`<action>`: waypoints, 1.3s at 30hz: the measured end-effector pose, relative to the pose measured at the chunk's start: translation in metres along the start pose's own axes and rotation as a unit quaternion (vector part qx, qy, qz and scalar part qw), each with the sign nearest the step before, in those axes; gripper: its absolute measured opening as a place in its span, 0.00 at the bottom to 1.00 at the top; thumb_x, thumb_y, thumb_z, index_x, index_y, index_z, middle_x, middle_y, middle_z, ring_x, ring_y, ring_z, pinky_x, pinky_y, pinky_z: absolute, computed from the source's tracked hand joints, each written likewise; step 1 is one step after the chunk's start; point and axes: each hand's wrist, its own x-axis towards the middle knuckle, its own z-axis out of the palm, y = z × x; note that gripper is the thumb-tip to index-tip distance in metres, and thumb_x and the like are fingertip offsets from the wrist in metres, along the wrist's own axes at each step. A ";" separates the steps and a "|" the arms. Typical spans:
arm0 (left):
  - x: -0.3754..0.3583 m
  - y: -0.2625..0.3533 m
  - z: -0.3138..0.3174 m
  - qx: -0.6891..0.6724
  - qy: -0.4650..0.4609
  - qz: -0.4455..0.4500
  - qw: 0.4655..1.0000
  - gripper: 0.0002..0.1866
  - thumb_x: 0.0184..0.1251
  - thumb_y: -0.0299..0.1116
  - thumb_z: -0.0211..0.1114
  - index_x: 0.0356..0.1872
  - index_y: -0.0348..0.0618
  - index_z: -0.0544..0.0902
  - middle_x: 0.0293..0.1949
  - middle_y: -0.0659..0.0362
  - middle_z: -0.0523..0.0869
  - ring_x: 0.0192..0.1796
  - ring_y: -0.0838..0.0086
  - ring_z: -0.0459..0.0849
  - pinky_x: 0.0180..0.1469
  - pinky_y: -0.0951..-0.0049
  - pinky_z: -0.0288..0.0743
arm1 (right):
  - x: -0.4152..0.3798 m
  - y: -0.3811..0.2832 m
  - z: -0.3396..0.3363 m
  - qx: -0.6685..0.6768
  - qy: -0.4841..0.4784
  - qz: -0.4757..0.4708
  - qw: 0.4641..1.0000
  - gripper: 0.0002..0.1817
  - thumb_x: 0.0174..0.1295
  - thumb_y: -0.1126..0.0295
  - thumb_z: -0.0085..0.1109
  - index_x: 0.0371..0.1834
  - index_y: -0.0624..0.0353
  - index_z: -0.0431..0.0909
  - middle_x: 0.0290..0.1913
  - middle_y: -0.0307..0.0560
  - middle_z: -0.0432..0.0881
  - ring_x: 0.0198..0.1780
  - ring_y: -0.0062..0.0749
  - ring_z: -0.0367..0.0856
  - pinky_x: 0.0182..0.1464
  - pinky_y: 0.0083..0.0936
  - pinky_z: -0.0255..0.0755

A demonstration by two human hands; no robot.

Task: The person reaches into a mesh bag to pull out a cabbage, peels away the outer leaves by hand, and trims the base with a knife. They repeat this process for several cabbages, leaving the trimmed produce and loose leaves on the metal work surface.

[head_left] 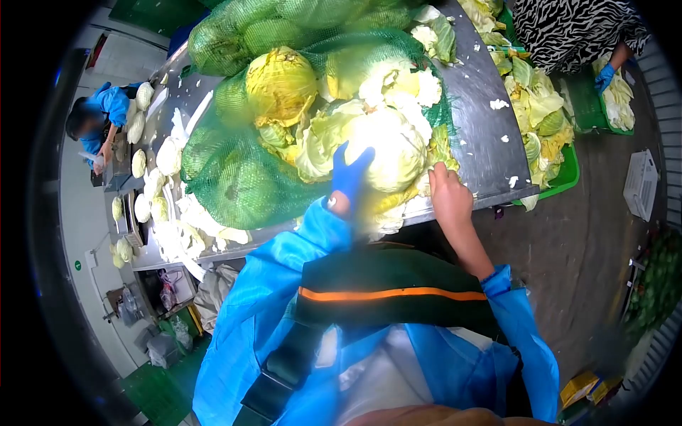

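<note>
A pale cabbage (395, 148), washed out by glare, sits in front of me on an opened green mesh bag (234, 167). My left hand (348, 172), in a blue glove, lies against its left side with thumb and fingers spread. At its lower right, my bare right hand (450, 195) has its fingers curled together on the edge of a yellowish cabbage leaf (425, 186). The fingertips are partly hidden. A yellowed cabbage (281, 85) lies farther back on the mesh, with loose leaves around both heads.
Filled mesh bags (273, 32) lie at the back of the metal table (490, 153). A green crate (565, 174) of leaves stands to the right. One co-worker's gloved hand (604, 77) is over another crate; a second person (106, 117) works at left beside stripped cabbages (140, 163).
</note>
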 end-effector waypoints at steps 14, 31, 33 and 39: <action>-0.006 0.027 0.007 -0.091 0.024 -0.108 0.990 0.38 0.62 0.30 0.69 0.71 0.37 0.58 0.58 0.50 0.73 0.57 0.68 0.75 0.57 0.70 0.74 | 0.089 -0.013 0.003 0.092 0.030 0.010 0.995 0.24 0.61 0.55 0.56 0.55 0.57 0.69 0.37 0.61 0.83 0.39 0.58 0.83 0.41 0.51 0.76; 0.025 0.070 -0.053 -0.149 -0.149 0.093 0.973 0.36 0.71 0.49 0.56 0.73 0.43 0.57 0.69 0.50 0.65 0.70 0.57 0.64 0.71 0.53 0.59 | 0.063 -0.052 -0.055 0.713 -0.148 0.120 0.675 0.33 0.69 0.35 0.41 0.58 0.54 0.69 0.23 0.34 0.70 0.14 0.12 0.61 0.14 0.13 0.59; 0.013 0.123 -0.072 -0.121 -0.132 0.005 0.984 0.36 0.66 0.44 0.61 0.72 0.43 0.59 0.64 0.50 0.70 0.66 0.60 0.68 0.68 0.58 0.64 | 0.072 -0.051 -0.065 0.772 -0.178 0.206 0.574 0.38 0.70 0.34 0.34 0.64 0.57 0.66 0.32 0.39 0.78 0.14 0.14 0.64 0.13 0.15 0.61; 0.025 0.135 -0.048 -0.128 -0.071 0.014 0.989 0.36 0.60 0.36 0.67 0.69 0.40 0.65 0.59 0.55 0.76 0.58 0.66 0.76 0.60 0.67 0.72 | 0.092 -0.049 -0.022 0.737 -0.209 0.259 0.588 0.31 0.74 0.41 0.33 0.60 0.58 0.69 0.35 0.40 0.83 0.19 0.28 0.75 0.20 0.29 0.69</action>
